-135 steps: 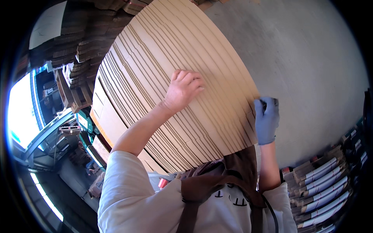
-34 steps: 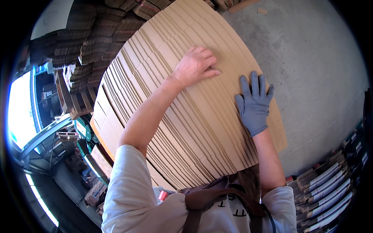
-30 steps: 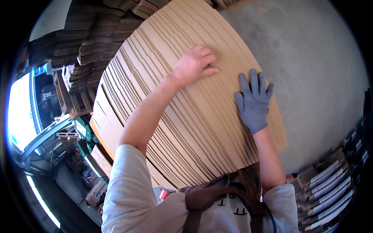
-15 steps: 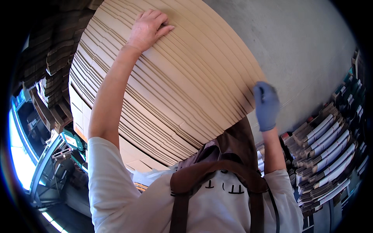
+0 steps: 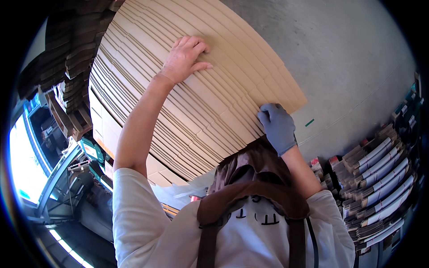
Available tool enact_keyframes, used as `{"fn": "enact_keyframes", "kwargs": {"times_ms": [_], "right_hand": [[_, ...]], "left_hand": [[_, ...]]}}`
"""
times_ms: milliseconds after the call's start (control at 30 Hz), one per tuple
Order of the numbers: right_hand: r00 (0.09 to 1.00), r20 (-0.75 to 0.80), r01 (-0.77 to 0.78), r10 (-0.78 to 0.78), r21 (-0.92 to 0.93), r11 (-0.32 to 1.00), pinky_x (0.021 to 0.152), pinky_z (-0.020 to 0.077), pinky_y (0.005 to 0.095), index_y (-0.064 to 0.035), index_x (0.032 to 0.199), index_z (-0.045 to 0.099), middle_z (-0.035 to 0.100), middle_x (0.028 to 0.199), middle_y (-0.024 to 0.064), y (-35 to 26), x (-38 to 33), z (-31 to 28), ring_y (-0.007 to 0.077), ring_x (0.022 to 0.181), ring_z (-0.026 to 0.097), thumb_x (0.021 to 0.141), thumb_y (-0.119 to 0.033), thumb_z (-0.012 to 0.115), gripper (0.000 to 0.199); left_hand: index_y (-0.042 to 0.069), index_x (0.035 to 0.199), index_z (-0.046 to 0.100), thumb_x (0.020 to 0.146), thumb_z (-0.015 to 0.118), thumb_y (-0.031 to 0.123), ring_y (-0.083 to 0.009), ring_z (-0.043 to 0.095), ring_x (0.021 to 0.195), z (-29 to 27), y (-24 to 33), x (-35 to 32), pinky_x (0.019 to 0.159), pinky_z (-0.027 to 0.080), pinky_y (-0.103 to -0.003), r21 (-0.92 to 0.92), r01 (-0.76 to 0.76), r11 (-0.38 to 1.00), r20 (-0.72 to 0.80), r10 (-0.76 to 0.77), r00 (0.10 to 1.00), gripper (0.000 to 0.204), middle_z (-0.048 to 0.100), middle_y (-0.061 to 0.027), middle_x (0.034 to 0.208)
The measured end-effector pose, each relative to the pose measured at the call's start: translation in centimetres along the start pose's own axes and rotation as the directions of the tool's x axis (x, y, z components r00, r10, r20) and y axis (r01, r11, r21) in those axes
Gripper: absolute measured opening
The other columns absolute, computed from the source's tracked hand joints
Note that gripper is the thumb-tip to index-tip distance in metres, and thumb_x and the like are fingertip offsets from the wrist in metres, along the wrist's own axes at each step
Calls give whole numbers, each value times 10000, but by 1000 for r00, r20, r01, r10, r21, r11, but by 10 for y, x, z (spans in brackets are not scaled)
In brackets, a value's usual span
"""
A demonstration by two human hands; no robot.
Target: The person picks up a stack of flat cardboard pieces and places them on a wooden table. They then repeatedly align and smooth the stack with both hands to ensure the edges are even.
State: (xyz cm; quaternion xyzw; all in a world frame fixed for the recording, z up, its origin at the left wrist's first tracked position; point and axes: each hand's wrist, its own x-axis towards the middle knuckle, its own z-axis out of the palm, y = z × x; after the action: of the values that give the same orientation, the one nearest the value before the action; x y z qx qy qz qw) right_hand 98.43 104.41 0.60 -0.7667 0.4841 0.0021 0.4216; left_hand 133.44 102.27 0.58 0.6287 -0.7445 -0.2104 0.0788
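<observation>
A big fanned stack of flattened cardboard boxes [image 5: 178, 111] fills the middle, its sheets overlapping in long slanting rows. On top of it lies my bare left hand [image 5: 185, 58], fingers bent and thumb apart, pressing on the sheets near the upper middle. My right hand [image 5: 278, 129], in a blue-grey glove, is at the stack's near right edge. Its fingers are curled closed against the edge of a cardboard sheet, and the fingertips are partly hidden.
Bundles of folded cardboard [image 5: 380, 178] stand in rows at the right. Grey floor [image 5: 344, 58] lies beyond the stack, with a small green strip [image 5: 309, 123] on it. Dark cardboard piles [image 5: 76, 67] and a wooden pallet [image 5: 73, 120] are at the left.
My right hand has moved left onto the edge of the cardboard and curled there. My left hand sits lower and further right in view, still on the sheets. The view has shifted slightly.
</observation>
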Motion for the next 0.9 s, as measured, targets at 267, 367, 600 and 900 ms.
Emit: {"fn": "enact_keyframes", "kwargs": {"times_ms": [267,367,600,900], "right_hand": [[998,39,-36,39,-71,997,746,509,485,-96,932,614,642,879,141,-8,4,1,354,828,641,951,-248,594,154],[1000,-8,-21,20,-60,998,755,502,490,-98,933,626,641,860,152,-4,3,5,355,819,639,956,-244,581,155],[988,-145,37,-51,-96,995,731,479,470,-97,828,656,606,919,130,-8,6,6,347,858,592,872,-153,640,73],[978,-201,46,-49,-20,999,715,469,467,-96,808,660,586,963,109,-3,4,16,338,873,564,822,-115,677,29]], "left_hand": [[121,1037,615,764,803,338,-265,537,1085,-8,3,11,1003,394,-408,35,-4,999,101,1,995,396,591,-42,1087],[119,1029,608,775,795,341,-258,542,1077,-10,4,17,988,398,-403,57,9,998,166,-18,986,385,591,-44,1057],[113,1016,599,803,774,341,-254,544,1089,-12,5,25,982,392,-401,74,12,997,198,-27,980,357,589,-44,1049],[120,1026,608,792,776,366,-257,550,1098,-14,9,26,970,394,-411,104,6,995,188,-26,982,379,595,-43,1058]]}}
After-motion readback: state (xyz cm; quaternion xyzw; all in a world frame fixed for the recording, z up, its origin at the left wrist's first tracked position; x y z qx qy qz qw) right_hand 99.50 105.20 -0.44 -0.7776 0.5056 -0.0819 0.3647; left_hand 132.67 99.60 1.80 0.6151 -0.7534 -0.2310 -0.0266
